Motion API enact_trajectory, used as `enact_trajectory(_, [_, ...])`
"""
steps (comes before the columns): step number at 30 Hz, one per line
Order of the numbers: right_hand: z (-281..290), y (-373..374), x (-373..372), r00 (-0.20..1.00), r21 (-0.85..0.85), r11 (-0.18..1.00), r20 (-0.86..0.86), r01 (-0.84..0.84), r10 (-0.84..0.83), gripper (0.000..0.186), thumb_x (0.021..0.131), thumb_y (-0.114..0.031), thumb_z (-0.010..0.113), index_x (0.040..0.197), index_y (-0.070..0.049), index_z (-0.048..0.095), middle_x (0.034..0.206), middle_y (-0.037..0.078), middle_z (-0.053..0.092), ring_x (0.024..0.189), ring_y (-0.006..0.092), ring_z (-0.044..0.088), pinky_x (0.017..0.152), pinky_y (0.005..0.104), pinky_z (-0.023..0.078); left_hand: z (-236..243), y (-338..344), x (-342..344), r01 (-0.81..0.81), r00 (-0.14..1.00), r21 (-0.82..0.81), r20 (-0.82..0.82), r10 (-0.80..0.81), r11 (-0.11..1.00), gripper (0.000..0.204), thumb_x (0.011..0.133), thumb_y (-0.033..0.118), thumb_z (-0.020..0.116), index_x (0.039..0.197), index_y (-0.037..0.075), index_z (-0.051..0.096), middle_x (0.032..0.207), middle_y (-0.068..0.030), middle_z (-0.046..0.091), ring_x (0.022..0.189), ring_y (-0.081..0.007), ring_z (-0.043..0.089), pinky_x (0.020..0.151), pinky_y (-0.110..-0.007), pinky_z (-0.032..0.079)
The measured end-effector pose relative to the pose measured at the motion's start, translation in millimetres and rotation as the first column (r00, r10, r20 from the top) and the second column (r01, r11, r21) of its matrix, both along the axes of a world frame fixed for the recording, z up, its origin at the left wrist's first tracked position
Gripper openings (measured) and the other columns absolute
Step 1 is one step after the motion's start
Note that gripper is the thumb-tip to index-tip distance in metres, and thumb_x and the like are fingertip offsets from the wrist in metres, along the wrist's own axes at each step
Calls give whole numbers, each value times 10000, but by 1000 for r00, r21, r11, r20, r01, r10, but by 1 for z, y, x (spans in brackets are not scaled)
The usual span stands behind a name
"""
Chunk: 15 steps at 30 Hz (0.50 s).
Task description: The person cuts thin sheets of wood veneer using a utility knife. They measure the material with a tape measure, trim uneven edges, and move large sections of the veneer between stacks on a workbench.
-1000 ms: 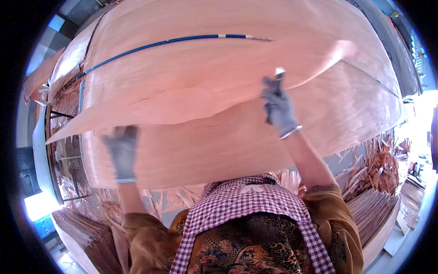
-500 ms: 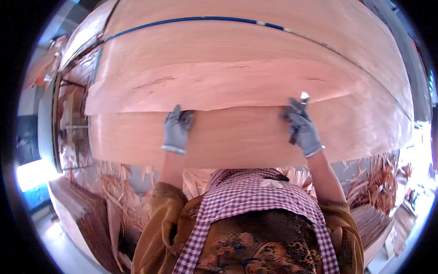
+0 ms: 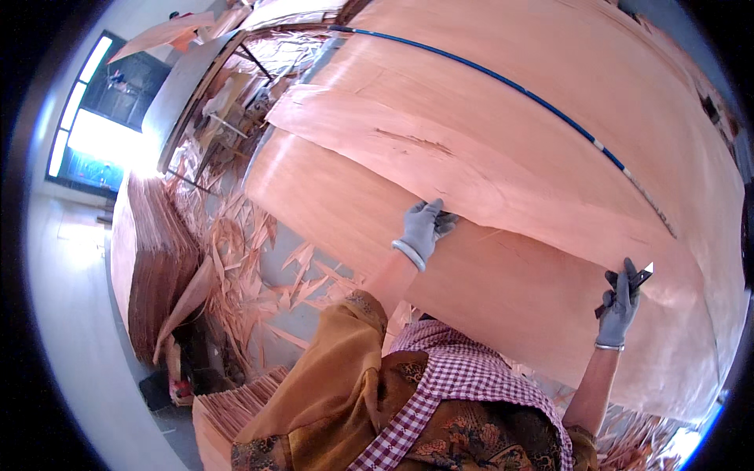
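A pinkish strip of wood veneer (image 3: 487,179) with a ragged near edge and a few splits lies over a larger veneer sheet (image 3: 338,196). My left hand (image 3: 424,231), in a grey glove with darker fingertips, is closed on the strip's near edge, fingertips pinching it. Farther right, my right hand (image 3: 619,310), gloved the same way, holds a dark utility knife (image 3: 645,275) across its fingers. The knife's pale blade tip points up and away, and the fingers rest by the right part of the strip. Part of the knife is hidden in the glove.
A thin blue rod (image 3: 503,78) with pale bands lies across the sheets beyond the strip. Veneer scraps (image 3: 236,228) litter the floor at left. Stacked veneer (image 3: 157,259) stands at the far left, with another stack (image 3: 228,408) near my left elbow. A frame-like rack (image 3: 200,98) stands behind.
My view has swung left, so the sheets now appear slanted and farther right. My left hand stays at the strip's edge; my right hand still has the knife.
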State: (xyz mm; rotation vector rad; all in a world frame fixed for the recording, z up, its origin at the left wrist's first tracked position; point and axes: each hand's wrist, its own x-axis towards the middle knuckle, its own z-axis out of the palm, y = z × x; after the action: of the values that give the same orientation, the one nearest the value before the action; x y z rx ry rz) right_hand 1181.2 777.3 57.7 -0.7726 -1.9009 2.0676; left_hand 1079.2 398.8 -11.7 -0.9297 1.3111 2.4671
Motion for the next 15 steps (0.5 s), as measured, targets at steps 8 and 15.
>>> enact_trajectory(8, [-39,35,-29,980,594,780,127,-199,153,237,874,-190,510,1044,-52,600,934,140,625,779,231,591,679,364,451,-52,-12,-26,414,890,66,-240,-388,908,270,945,193,404,703,118,498,688,-50,534,664,-191,513,608,-345,437])
enact_trajectory(15, [29,-23,72,963,681,681,207,-269,174,210,836,-188,511,1000,-98,606,885,144,617,793,317,615,688,420,476,41,20,-21,50,853,-661,-361,-376,748,289,926,255,519,917,-33,547,861,-94,591,733,-185,566,665,-301,489])
